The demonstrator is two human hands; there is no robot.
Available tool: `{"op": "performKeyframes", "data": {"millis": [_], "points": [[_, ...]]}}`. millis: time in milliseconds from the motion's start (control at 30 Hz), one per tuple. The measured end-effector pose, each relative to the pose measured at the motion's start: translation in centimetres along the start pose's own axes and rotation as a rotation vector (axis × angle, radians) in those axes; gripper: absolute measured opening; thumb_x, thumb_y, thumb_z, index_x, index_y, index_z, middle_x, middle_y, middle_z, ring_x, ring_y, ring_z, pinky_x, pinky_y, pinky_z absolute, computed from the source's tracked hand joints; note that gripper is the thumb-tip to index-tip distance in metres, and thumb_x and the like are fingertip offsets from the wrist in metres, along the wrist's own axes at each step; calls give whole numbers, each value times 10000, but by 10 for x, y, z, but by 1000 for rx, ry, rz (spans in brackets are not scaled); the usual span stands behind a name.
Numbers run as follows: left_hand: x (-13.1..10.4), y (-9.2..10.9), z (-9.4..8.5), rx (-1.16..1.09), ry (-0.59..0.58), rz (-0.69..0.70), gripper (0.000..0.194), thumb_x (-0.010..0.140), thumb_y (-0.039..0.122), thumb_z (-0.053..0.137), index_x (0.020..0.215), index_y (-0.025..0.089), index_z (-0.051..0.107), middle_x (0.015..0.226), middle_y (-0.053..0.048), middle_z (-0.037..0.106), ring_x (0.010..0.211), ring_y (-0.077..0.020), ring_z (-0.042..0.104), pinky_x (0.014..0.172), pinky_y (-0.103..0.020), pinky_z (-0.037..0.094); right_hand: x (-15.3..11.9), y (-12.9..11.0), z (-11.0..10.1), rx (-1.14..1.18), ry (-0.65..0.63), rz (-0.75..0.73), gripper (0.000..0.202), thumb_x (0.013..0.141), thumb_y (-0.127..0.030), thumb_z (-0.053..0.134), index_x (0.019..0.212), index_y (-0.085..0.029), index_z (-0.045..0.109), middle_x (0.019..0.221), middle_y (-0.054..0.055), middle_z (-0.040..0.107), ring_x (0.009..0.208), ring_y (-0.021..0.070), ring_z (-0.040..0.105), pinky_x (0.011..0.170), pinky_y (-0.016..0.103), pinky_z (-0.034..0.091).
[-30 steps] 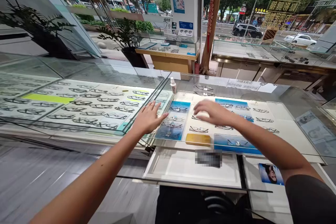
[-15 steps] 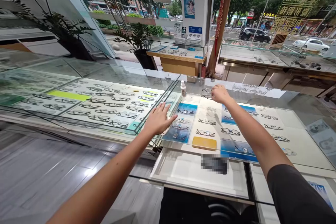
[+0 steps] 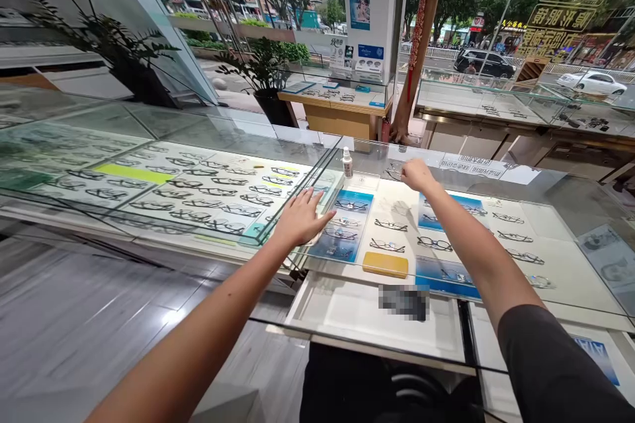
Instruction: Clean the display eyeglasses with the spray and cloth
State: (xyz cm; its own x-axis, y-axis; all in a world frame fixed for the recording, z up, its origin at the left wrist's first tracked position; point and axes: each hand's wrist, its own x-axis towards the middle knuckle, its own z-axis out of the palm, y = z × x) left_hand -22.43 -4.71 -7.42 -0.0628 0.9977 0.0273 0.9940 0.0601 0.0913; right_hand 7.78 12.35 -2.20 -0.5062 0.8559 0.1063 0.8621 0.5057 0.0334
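At the counter (image 3: 546, 186) — glasses (image 3: 393, 171), long axis sideways, right grip (image 3: 417, 176) closed on one end.

The right hand (image 3: 417, 176) hides its own fingertips and part of the glasses (image 3: 394, 170) there, so its grip cannot be told; its forearm covers the middle of a blue card (image 3: 469, 201), and the sleeve (image 3: 550, 350) behind runs off the bottom edge; the left hand (image 3: 300, 217) hides its palm, so whether that rests on glass is unclear; nearer than both hands, a dark thing (image 3: 404, 303) is blurred into blocks; beyond the left hand, the bottle (image 3: 347, 164) bears print too small to read.
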Motion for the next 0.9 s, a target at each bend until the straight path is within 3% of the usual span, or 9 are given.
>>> {"op": "performKeyframes", "data": {"millis": [200,267,333,400,500,600,700,900], "points": [[1,1,-2,32,-8,-11,839,1008,665,318,1655,134,366,1753,-156,282,1643,-314,249,1317,-476,238,-54,-31,-28,149,37,-78,125,905,-154,602,877,-168,723,1022,103,768,1034,259,647,907,353,439],[1,1,-2,37,-2,-13,832,1011,652,320,1654,125,365,1750,-161,290,1641,-313,255,1319,-470,230,-86,-46,-43,400,28,-172,81,869,-155,623,816,-180,680,984,81,755,987,234,654,866,335,451],[1,0,-3,32,5,-15,839,1011,654,314,1653,116,364,1747,-166,296,1638,-318,261,1318,-473,231,-123,-60,-57,644,-92,-280,95,849,-146,612,776,-193,649,947,48,753,912,199,672,835,316,467],[2,-1,-3,24,8,-12,850,1007,663,303,1654,115,361,1747,-167,297,1636,-326,264,1316,-482,234,-160,-69,-70,784,-298,-357,102,846,-147,605,772,-208,642,887,22,757,853,185,684,799,305,484],[2,-2,-4,14,10,-5,866,1002,670,285,1657,109,353,1742,-173,308,1635,-331,265,1314,-486,233,-213,-74,-76,738,-483,-319,167,806,-109,621,695,-233,615,810,6,750,764,180,676,709,297,473],[2,-3,-5,8,11,1,882,995,676,291,1659,98,345,1742,-180,305,1635,-337,261,1315,-487,227,-252,-73,-67,631,-570,-205,215,759,-74,657,667,-257,593,804,6,755,763,196,680,624,294,436],[2,-3,-6,11,11,2,882,997,678,286,1659,97,346,1745,-175,298,1637,-345,252,1316,-498,225,-276,-74,-45,558,-560,-160,210,813,-104,644,698,-264,572,817,32,743,729,208,665,594,309,426],[2,-2,-10,23,-29,-15,882,1004,687,281,1677,117,303,1763,-159,261,1646,-333,228,1323,-484,208,-284,-80,21,481,-453,-186,180,905,-121,577,780,-248,553,897,66,721,743,203,655,644,314,454]]}}
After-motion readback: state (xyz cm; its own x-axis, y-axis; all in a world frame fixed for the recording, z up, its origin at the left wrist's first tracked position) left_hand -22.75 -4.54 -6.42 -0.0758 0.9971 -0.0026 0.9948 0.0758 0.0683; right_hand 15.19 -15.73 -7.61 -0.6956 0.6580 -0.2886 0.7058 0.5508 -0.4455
